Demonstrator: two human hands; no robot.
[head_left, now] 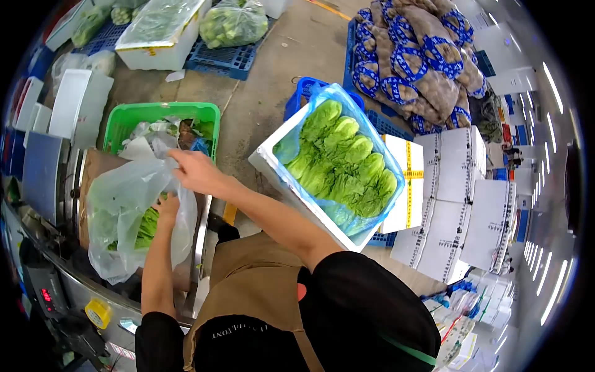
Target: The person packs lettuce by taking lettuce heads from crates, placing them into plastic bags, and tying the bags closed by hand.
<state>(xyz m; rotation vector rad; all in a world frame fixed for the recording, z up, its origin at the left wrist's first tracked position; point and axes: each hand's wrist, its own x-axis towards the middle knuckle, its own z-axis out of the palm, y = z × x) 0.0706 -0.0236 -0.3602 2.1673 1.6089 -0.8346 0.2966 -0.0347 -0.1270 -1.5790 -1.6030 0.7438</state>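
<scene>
A clear plastic bag [114, 192] with leafy greens [147, 228] inside lies on the metal-edged work surface at left. My right hand [198, 172] is closed on the bag's gathered upper edge. At the bag's mouth, beside the greens, is my left hand [166, 208]; its fingers look apart, though the plastic partly hides them. To the right, a white foam box [263, 155] lined with blue plastic holds several heads of green lettuce [344, 158].
Behind the bag stands a green crate [214, 111] of scraps and plastic. Netted sacks [415, 59] are piled at the back right, with stacked white boxes [446, 186] in front. A blue pallet [232, 62] carries bagged vegetables. A scale display [46, 297] sits at lower left.
</scene>
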